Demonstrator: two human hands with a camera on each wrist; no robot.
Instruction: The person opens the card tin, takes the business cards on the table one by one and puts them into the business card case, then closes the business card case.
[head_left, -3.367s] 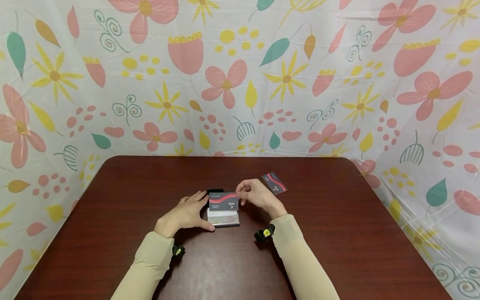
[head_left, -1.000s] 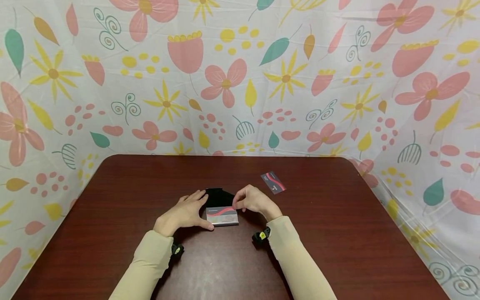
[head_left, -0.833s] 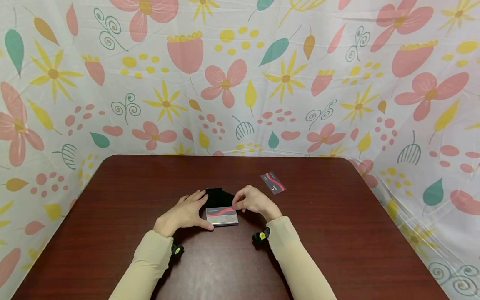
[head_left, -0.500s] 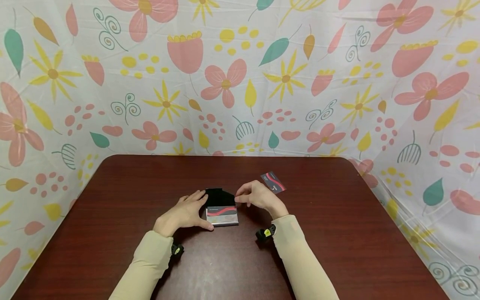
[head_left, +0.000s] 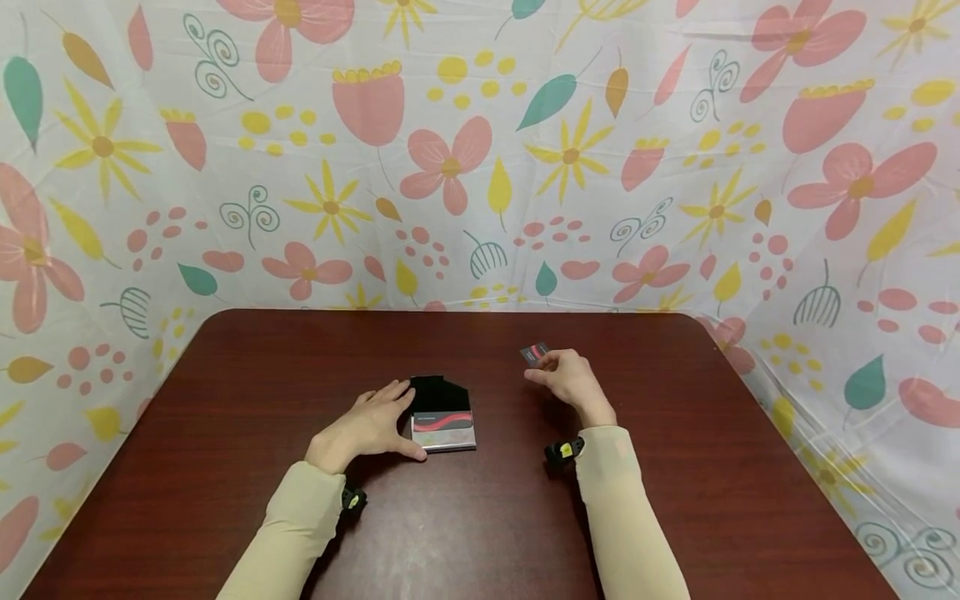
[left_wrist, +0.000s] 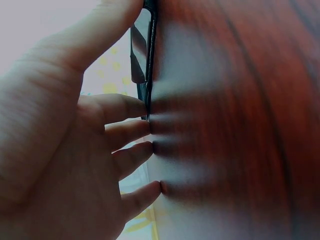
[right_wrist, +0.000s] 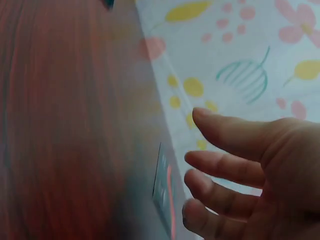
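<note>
An opened business card case [head_left: 441,394] lies on the table, its black lid lining facing up. In its near half sits a dark grey card [head_left: 435,422] with a red wave. My left hand [head_left: 366,427] rests at the case's left side, fingers spread, thumb at its near left corner. In the left wrist view the fingertips touch the table beside the case [left_wrist: 141,55]. My right hand [head_left: 576,383] hovers by a loose business card [head_left: 533,354], partly covering it. Nothing is between those fingers, which stand apart from the card [right_wrist: 163,192] in the right wrist view.
The dark brown wooden table [head_left: 480,525] has rounded far corners. A floral-printed curtain [head_left: 480,167] hangs behind it and along its sides. Black wrist straps [head_left: 564,451] sit below both sleeves.
A card held over the case by my right hand has gone down into its near half. The right hand has let go and moved right to the loose card. My left hand has stayed put.
</note>
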